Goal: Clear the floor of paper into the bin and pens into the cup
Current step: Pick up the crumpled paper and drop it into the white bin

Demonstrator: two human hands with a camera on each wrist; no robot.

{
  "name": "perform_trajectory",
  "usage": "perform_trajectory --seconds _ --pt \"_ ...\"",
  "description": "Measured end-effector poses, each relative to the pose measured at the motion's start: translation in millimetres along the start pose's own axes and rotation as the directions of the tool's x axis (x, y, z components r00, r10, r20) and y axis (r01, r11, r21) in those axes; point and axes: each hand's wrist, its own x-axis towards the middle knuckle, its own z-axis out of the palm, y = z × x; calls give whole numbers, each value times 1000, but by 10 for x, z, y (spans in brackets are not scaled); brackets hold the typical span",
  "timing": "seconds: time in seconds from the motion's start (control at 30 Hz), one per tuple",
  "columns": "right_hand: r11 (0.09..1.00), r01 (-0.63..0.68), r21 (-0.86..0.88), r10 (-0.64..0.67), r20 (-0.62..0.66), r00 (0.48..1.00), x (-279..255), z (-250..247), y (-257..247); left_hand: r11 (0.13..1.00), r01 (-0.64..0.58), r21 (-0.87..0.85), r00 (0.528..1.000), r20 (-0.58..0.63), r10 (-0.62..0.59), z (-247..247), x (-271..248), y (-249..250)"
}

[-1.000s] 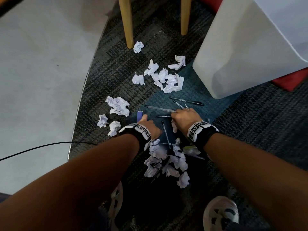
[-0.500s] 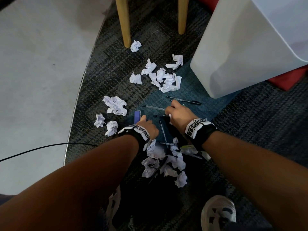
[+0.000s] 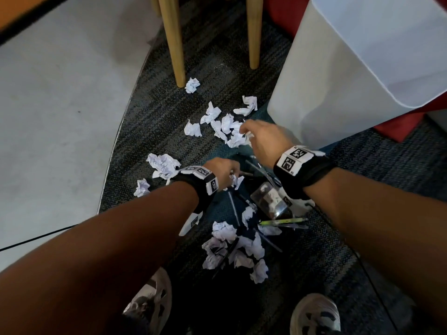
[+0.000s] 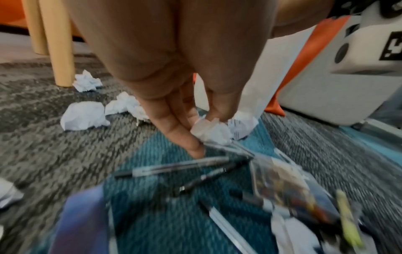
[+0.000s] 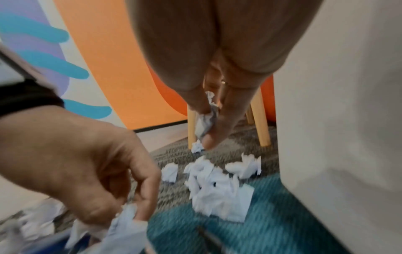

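We see a crumpled paper ball [image 4: 210, 131] pinched between the thumb and fingers of the left hand [image 3: 220, 170], low over the carpet [image 3: 157, 122]. A second paper scrap [image 5: 205, 122] sits in the grip of the right hand [image 3: 264, 139], its fingertips closed on it, raised a little above a pile of paper balls [image 3: 228, 128] just beneath and ahead. The white bin [image 3: 338, 81] stands close on the right of that grip. Below the left grip lie several pens [image 4: 174, 167] on the teal patch of carpet, and between the two wrists a clear cup [image 3: 268, 199] lies tipped on its side. Nearer us than both grips, more crumpled paper [image 3: 232, 250] and a green pen [image 3: 281, 221] lie by the shoes [image 3: 314, 315]. Two wooden legs [image 3: 173, 39] stand beyond.
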Motion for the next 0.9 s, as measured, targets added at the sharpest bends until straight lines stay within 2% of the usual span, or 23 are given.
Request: perform_trajectory --seconds 0.27,0.43,0.57,0.73,0.8,0.83,0.9 --pt "998 59 19 -56 -131 990 28 -946 37 995 -28 -99 968 -249 2 -743 49 264" --pt "989 89 117 -48 -313 948 -118 -1416 52 984 -105 -145 909 -415 36 -1156 13 517" --pt "973 160 168 -53 -507 860 -147 -1675 13 970 -158 -185 837 -547 32 -1491 -67 709" --pt "974 173 146 -10 -737 676 -208 -2061 185 935 -262 -239 711 -703 19 -1968 -195 997" --pt "984 136 112 4 -788 616 -262 -2151 330 922 -302 -242 672 -740 25 -2125 -233 1134" --pt "989 99 113 29 -792 610 -282 -2164 410 916 -321 -240 658 -753 33 -2185 -245 1206" --pt "990 -12 141 116 -763 636 -309 -2134 556 914 -345 -212 646 -761 68 -2267 -252 1353"
